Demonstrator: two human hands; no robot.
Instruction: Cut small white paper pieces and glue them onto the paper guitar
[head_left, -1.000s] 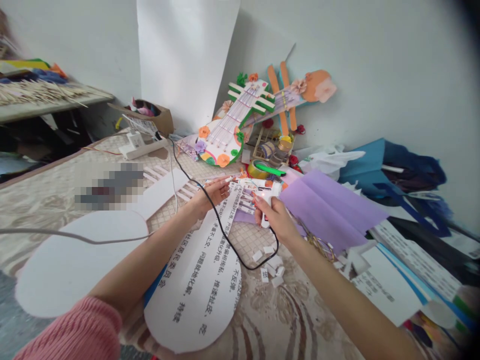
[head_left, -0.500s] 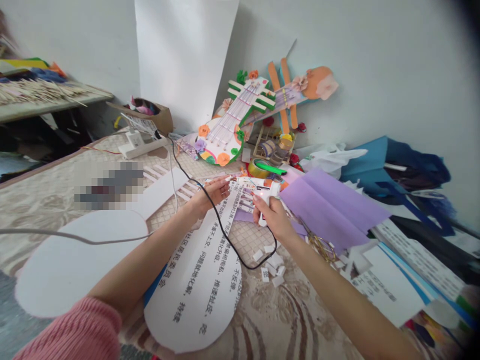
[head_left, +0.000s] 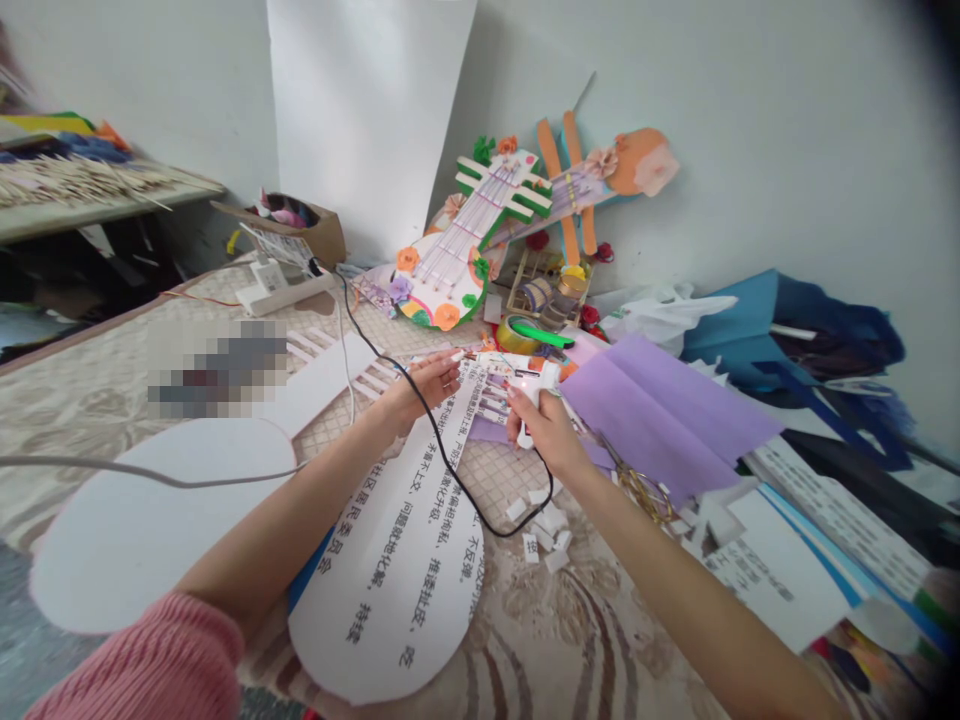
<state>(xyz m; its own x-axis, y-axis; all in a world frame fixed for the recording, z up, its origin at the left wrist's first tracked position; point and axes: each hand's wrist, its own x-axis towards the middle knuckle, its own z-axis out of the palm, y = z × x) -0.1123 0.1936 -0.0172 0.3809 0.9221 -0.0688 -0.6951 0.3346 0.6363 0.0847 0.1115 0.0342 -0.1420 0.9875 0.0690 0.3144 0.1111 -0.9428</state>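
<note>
White in colour, the glue gun (head_left: 544, 378) is resting in the right hand (head_left: 551, 432), just above the bench (head_left: 517, 620); this grip is clamping round it, probably so that its front is pointing toward the other hand. At its nine o'clock, the left hand (head_left: 429, 388) is pinching a small white piece (head_left: 456, 356) between the fingertips, maybe to be keeping the palm away from heat. The black cable (head_left: 504, 537) is hanging in a slack loop, which is seemingly leaving the right hand free to turn. At seven o'clock the printed board (head_left: 390, 600) is lying flat, and at six o'clock white scraps (head_left: 551, 522) are lying loose. At twelve o'clock a green cutter (head_left: 544, 336) is leaning on a tape roll (head_left: 516, 346). Farther there, a slatted crate (head_left: 520, 278) is seemingly containing round spools (head_left: 536, 294). At ten o'clock a cardboard box (head_left: 328, 240) is holding pink stuff (head_left: 285, 215); its deeper contents I cannot tell.
</note>
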